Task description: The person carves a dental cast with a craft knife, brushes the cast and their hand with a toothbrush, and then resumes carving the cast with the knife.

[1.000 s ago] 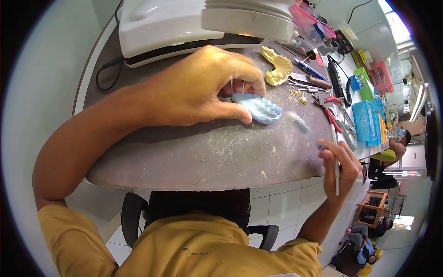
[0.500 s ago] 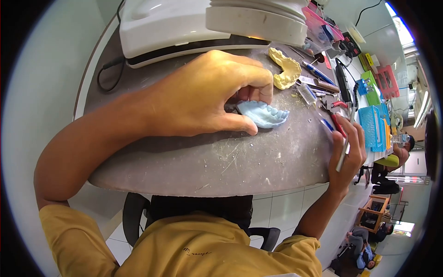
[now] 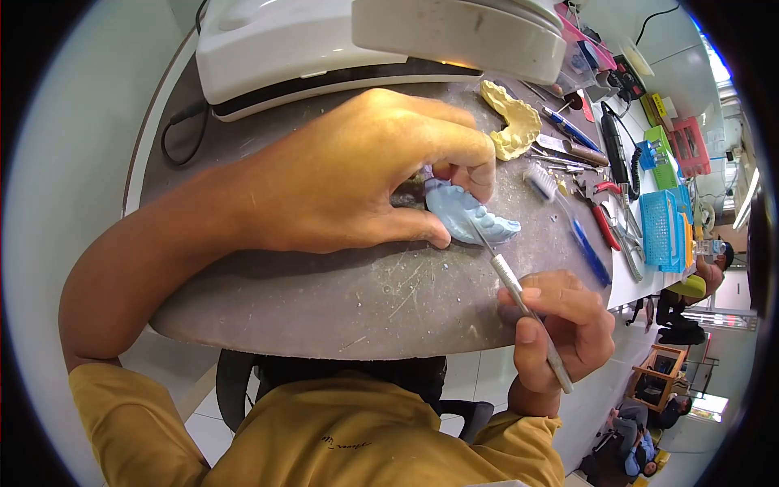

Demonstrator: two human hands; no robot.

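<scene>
A light blue dental cast with a row of teeth rests low over the grey bench top, pinched between the thumb and fingers of my left hand. Its far edge is hidden behind my fingers. In my right hand, near the bench's front edge, is a slim metal dental carver with a ribbed grip. The carver's thin tip reaches the teeth of the cast; whether it touches is hard to see. Behind the cast lies a cream-coloured dental cast, shaped like an arch.
A blue toothbrush and red-handled pliers lie right of the cast. A white machine and a round lamp head stand at the back. Blue baskets sit far right. Shavings dot the bench.
My right hand has come left and toward me from the tools at the right, bringing the carver's tip to the blue cast. My left hand and the cast have shifted slightly.
</scene>
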